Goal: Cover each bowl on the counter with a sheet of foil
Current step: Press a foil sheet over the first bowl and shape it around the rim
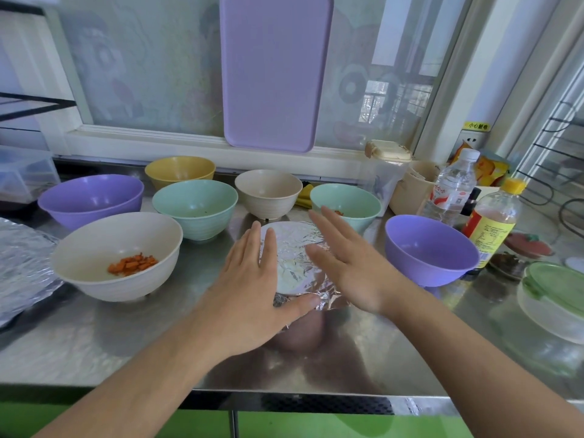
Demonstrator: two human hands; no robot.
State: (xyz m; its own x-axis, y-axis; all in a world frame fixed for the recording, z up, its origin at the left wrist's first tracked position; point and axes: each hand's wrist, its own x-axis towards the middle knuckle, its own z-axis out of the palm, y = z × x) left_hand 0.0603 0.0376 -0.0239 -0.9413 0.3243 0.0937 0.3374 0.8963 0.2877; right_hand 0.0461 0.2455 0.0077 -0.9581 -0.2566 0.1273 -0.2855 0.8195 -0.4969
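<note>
A foil-covered bowl (292,257) stands at the middle of the steel counter (94,343). My left hand (252,279) lies flat over its left rim, thumb against the crumpled foil at the near edge. My right hand (341,257) is spread open over its right side, fingers straight. Several uncovered bowls surround it: a cream bowl with orange cubes (117,254), a purple bowl (91,197), a yellow bowl (180,169), a green bowl (196,207), a beige bowl (268,191), a second green bowl (347,200) and a purple bowl (429,248) at right. Spare foil (22,263) lies at far left.
Two bottles (452,188) (493,222) stand at back right beside a lidded glass container (553,295) and small jars. A purple tray (271,71) leans on the window. A clear box (25,175) sits at far left. The counter's front edge runs just below my forearms.
</note>
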